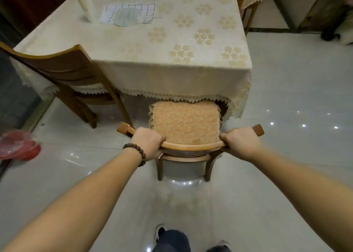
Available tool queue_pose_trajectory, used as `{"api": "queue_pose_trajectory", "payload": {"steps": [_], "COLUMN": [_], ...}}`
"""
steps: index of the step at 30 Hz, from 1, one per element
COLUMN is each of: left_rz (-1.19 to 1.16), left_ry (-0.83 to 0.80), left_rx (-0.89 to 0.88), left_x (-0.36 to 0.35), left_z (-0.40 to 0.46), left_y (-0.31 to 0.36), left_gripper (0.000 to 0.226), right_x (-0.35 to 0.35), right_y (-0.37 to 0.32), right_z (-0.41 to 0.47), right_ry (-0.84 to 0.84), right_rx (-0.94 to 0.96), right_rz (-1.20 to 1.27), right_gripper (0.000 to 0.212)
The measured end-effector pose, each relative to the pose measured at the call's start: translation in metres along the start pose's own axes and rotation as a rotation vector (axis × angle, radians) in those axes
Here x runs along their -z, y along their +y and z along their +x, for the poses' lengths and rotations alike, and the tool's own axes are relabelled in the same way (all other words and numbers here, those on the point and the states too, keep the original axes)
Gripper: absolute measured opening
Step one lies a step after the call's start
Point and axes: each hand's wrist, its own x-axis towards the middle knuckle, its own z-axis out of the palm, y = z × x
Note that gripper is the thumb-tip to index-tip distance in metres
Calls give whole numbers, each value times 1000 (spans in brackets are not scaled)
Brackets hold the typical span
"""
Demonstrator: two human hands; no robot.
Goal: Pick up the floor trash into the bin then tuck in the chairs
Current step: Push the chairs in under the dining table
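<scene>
- Gripping the chair [186,125] by its curved top rail, both hands are on it: left hand [148,143] near the rail's left end, right hand [240,143] near the right, fingers of each curled round the wood.
- Chair's facing the surface [145,41], front of the seat cushion just under the lace hem of the cloth, most of the seat sticking out. So I'd say it's partly tucked, needs a push to finish.
- Second chair [63,75] at the left corner sits angled with its seat only partly under, so probably that one's left too. Two more chair backs show at the far side, can't tell how they sit.
- No trash on the floor [286,156] that I can see, so the pickup part looks done.
- Red bin [18,146] with a clear liner at the left edge, blurry.
</scene>
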Motion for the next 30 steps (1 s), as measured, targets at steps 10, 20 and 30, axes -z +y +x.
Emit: {"api": "queue_pose_trajectory", "payload": {"steps": [10, 20, 30], "left_rz": [5, 26, 17], "left_ry": [55, 44, 9], "left_rx": [-96, -115, -41], "left_x": [-11, -14, 9], "left_z": [42, 129, 231], "left_y": [-71, -111, -155], "left_gripper": [23, 27, 26], "right_x": [19, 16, 20], "right_y": [-9, 38, 108], "right_z": [69, 144, 244], "right_ry": [-52, -40, 0], "right_rx": [-62, -74, -88], "right_rz": [23, -30, 17], "right_gripper": [19, 15, 15]}}
